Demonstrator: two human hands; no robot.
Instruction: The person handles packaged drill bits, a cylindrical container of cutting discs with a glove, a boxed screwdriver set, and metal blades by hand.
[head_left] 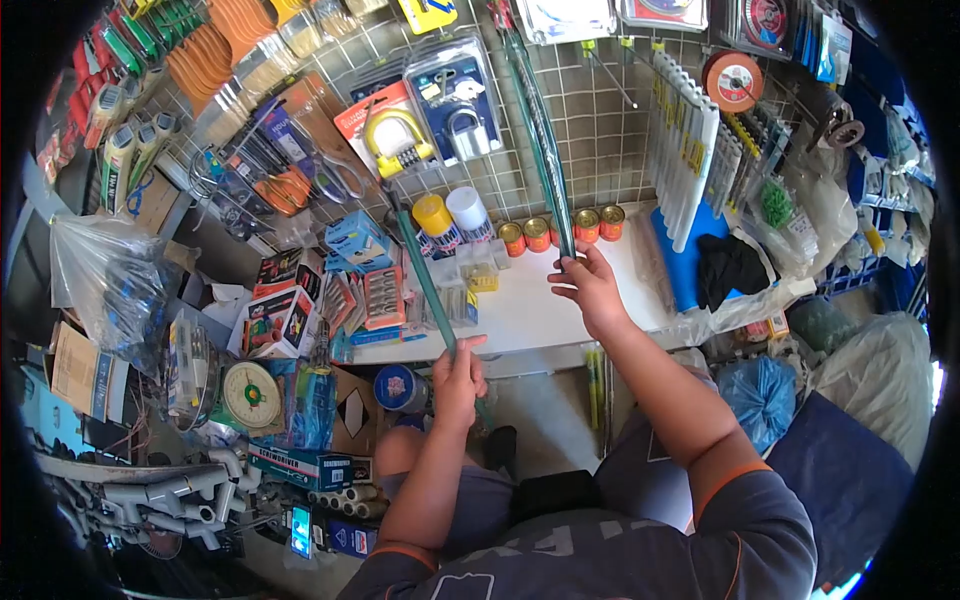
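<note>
My left hand (pixel 458 382) is closed round a slim green rod (pixel 428 280), its index finger stretched out to the right. The rod leans up and left, with a dark thin tip near the hanging packs. My right hand (pixel 588 287) holds the lower end of a long, narrow green item (pixel 543 145) that looks wrapped in shiny plastic. Its fingers are partly spread and the thumb lies against the item. This long piece rises to the top of the view, where some red shows. The two pieces are apart from each other.
A white shelf (pixel 535 315) carries small orange tins (pixel 537 235), spray cans (pixel 466 210) and packs of bits (pixel 383 297). Padlock packs (pixel 455 105) hang on the wire grid behind. A dial scale (pixel 251 394) stands left; plastic bags (pixel 757 400) lie right.
</note>
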